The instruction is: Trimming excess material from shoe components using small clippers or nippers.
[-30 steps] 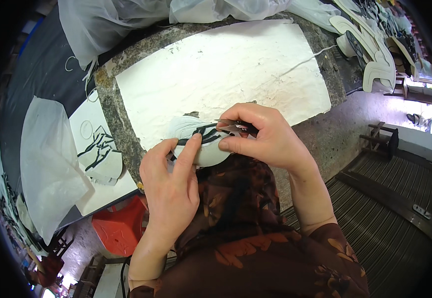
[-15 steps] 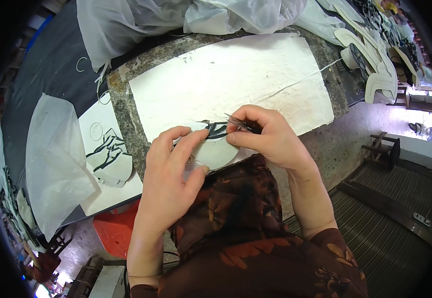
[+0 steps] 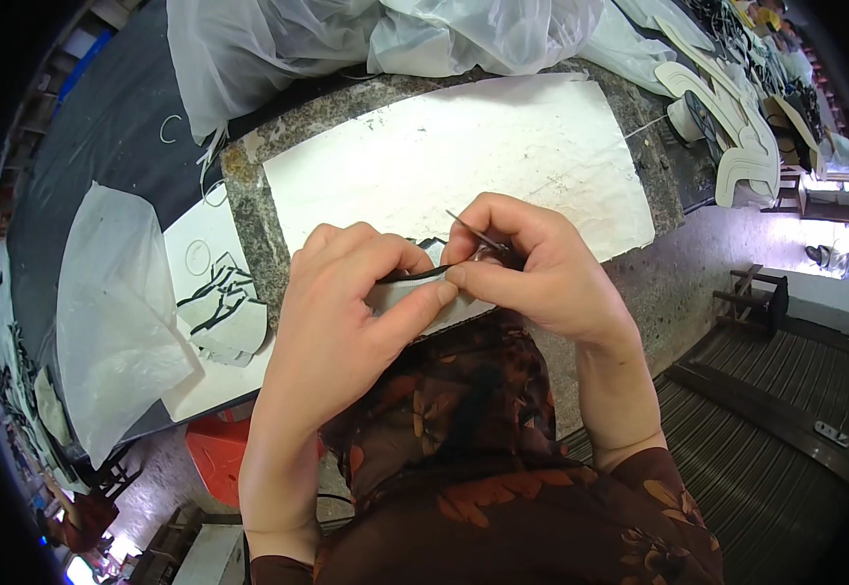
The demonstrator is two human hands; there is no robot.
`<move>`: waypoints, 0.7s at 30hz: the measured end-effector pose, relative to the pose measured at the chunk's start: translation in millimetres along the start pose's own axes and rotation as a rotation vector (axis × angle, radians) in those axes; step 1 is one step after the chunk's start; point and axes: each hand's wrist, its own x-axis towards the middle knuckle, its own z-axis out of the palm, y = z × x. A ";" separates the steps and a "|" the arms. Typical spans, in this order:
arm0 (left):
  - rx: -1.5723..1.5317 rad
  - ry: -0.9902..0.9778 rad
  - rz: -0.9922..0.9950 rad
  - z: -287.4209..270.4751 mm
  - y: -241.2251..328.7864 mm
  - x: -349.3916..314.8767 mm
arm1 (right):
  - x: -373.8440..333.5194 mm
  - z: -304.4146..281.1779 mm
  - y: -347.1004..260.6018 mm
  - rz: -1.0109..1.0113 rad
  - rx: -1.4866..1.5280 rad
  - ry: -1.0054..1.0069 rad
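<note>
Pinching the pale, likely light, pliable piece [image 3: 397,294] by its edge, best held there: left hand [image 3: 336,312], and right hand [image 3: 546,273] with metal tool [image 3: 468,226].

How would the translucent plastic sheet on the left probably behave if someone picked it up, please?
The translucent plastic sheet would probably flop and fold, as it looks thin and wrinkled. It is likely light for its size, since it appears to be mere film. It might brush the white board when lifted, because it overlaps that board's edge.
</note>
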 end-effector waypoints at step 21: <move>-0.938 -0.312 -0.366 -42.5 -37.0 -17.8 | -10.9 -9.7 -11.4 0.032 0.069 0.030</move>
